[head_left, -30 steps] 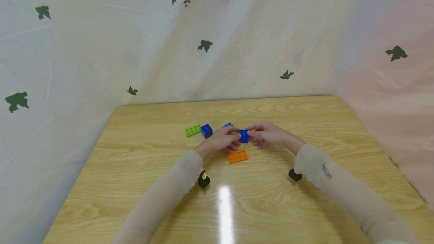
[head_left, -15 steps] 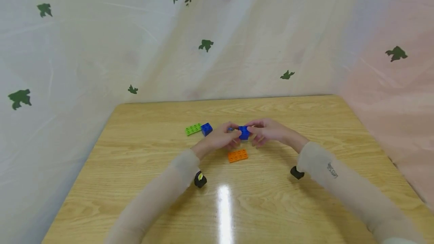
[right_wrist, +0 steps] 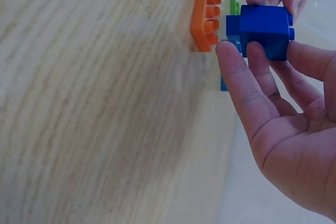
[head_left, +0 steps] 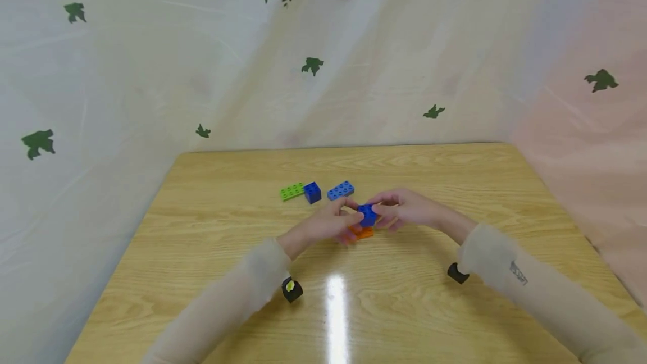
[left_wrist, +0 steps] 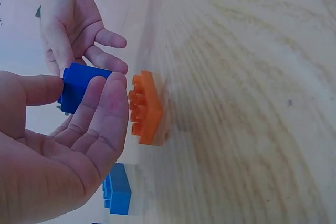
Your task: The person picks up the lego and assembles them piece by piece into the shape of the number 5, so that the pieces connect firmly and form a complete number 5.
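Behind left grip [head_left: 328, 222]: pale beige left sleeve [head_left: 227, 302], small black block [head_left: 293, 292] beneath, yellow patch [head_left: 290, 285] on block. Behind right grip [head_left: 410, 208]: matching right sleeve [head_left: 551, 296], dark script-like mark [head_left: 518, 273], second black block [head_left: 458, 273].

We note dark lettering [head_left: 518, 273] on the right sleeve [head_left: 551, 299], too small and blurred to read. We can make out no legible wording.
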`<state>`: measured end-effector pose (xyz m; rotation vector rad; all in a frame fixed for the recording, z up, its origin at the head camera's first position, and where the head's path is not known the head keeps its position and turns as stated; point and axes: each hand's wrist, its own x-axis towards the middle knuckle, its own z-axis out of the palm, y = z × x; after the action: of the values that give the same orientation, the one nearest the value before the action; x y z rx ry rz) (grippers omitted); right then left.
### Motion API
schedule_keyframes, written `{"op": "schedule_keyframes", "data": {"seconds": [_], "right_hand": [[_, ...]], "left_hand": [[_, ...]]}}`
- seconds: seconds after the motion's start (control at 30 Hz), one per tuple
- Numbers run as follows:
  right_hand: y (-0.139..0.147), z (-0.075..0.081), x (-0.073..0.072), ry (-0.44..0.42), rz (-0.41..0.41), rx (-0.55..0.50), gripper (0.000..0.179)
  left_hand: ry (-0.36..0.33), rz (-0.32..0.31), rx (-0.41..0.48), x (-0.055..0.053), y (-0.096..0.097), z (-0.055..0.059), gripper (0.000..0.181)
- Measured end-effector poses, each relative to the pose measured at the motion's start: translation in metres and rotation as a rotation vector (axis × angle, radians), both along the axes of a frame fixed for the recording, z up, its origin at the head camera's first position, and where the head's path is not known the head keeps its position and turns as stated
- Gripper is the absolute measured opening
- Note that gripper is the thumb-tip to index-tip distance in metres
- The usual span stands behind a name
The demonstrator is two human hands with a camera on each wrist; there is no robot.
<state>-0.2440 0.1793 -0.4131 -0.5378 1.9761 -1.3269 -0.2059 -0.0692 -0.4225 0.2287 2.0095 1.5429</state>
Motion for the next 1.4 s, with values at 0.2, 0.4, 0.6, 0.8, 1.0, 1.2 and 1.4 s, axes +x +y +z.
{"op": "schedule_keyframes", "data": {"seconds": [0.2,0.4,0.6,0.8,1.0,1.2,1.4], "right_hand": [[0.0,-0.008,0.006,-0.022,-0.025,-0.003,0.042],[-0.003,-0.016,0.01,-0.042,-0.031,-0.011,0.045],[-0.005,-0.019,0.012,-0.075,-0.084,-0.026,0.047],[-0.004,-0.02,0.013,-0.061,-0.1,-0.036,0.046],[-0.004,-0.018,0.016,-0.055,-0.111,-0.017,0.045],[-0.002,-0.019,0.017,-0.081,-0.125,-0.012,0.046],[0.001,-0.02,0.019,-0.085,-0.127,-0.011,0.045]], "left_hand": [[0.0,-0.009,0.013,0.002,0.001,-0.01,0.04],[0.012,-0.007,-0.013,0.003,0.001,-0.013,0.035],[0.049,0.011,-0.037,0.002,0.002,-0.016,0.034],[0.049,-0.007,-0.048,0.002,0.001,-0.014,0.038],[0.061,-0.009,-0.059,0.002,0.002,-0.013,0.035],[0.071,-0.026,-0.062,0.001,0.003,-0.014,0.035],[0.067,-0.036,-0.062,0.001,0.004,-0.015,0.035]]}}
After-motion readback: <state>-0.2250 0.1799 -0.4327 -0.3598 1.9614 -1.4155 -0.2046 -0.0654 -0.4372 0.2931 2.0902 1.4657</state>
